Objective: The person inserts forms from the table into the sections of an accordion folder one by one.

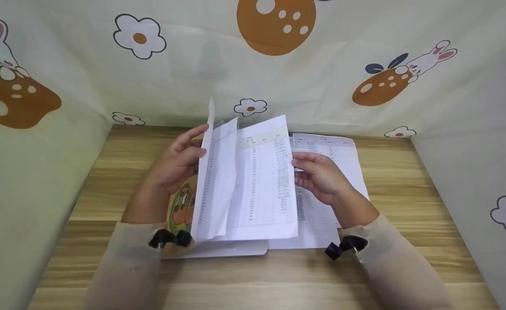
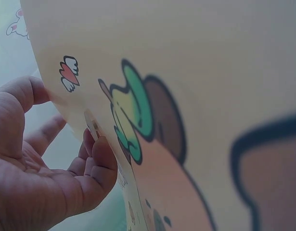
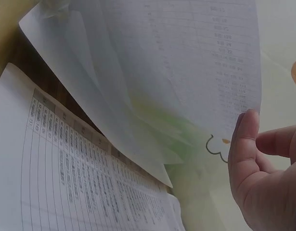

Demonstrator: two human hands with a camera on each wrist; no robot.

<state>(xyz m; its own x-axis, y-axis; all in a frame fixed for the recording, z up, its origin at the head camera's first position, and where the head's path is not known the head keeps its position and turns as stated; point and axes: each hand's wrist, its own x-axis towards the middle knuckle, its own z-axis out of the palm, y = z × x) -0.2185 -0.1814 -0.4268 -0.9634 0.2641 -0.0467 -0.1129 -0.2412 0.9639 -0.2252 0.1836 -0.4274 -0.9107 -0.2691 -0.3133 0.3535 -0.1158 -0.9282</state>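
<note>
Several white sheets printed with tables (image 1: 265,185) stand raised and fanned between the two hands in the head view. The left hand (image 1: 178,163) pinches the left edge of the upright sheets between thumb and fingers. In the left wrist view, a beige sheet with cartoon drawings (image 2: 200,72) rises beside that hand. The right hand (image 1: 326,176) pinches the right edge of a raised sheet. From the right wrist, that sheet's printed side (image 3: 200,57) shows faintly, with the fingertips at its edge. Behind the raised sheets lies another printed page (image 1: 343,163), partly hidden.
A white rounded edge (image 1: 235,249) shows beneath the sheets at the front. The wooden tabletop (image 1: 218,284) extends around the papers. A patterned cloth (image 1: 192,73) hangs behind and along both sides.
</note>
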